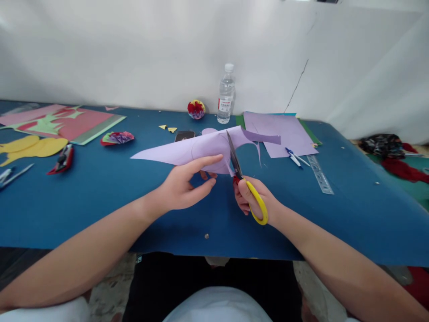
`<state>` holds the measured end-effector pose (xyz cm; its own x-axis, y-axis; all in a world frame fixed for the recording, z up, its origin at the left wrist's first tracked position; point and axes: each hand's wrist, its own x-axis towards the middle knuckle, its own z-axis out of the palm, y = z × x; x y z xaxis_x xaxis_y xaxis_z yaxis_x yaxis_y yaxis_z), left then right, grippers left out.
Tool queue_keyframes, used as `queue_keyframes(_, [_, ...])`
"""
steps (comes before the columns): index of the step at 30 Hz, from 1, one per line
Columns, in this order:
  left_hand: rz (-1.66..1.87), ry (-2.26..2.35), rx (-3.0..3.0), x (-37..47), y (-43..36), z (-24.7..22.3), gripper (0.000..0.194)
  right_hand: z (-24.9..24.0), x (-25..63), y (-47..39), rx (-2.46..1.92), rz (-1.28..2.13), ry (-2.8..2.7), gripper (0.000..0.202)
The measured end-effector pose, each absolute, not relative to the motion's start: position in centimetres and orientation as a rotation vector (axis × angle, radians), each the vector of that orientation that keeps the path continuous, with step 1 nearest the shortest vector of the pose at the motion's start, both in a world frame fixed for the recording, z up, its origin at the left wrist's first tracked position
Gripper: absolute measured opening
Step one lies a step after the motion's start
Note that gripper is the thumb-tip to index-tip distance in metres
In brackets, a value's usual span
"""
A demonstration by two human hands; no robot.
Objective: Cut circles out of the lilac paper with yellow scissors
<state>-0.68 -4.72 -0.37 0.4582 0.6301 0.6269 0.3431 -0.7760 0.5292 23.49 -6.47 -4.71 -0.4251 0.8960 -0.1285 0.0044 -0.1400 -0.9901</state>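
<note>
Above the blue table, my left hand (187,183) grips a sheet of purple paper (167,152) by its near edge, thumb and fingers on either side. A curved drawn line shows on the sheet, and a partly cut strip curls off to its right. My right hand (253,199) is closed round the yellow handle of a pair of scissors (257,201). The dark blades are parted and meet the paper at its right side. Part of the far handle and the lower blade is hidden by my fingers and the paper.
A water bottle (225,96) and a colourful paper ball (196,109) stand at the back. More purple paper (268,129), pens (293,158) and a clear ruler (320,174) lie right. On the left are yellow cutouts (43,146), a stapler (63,158) and coloured sheets (87,125).
</note>
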Motion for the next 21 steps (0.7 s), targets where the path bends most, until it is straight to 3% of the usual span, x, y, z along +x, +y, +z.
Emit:
queue_keyframes(7, [1.408, 0.927, 2.304, -0.97, -4.31, -0.84, 0.057, -4.71, 23.71, -6.42, -1.03, 1.599, -1.492, 0.063])
queue_keyframes(21, [1.477, 0.943, 2.174, -1.3, -4.13, -1.09, 0.06, -4.23, 23.5, -6.58, -1.083, 1.574, -1.498, 0.073])
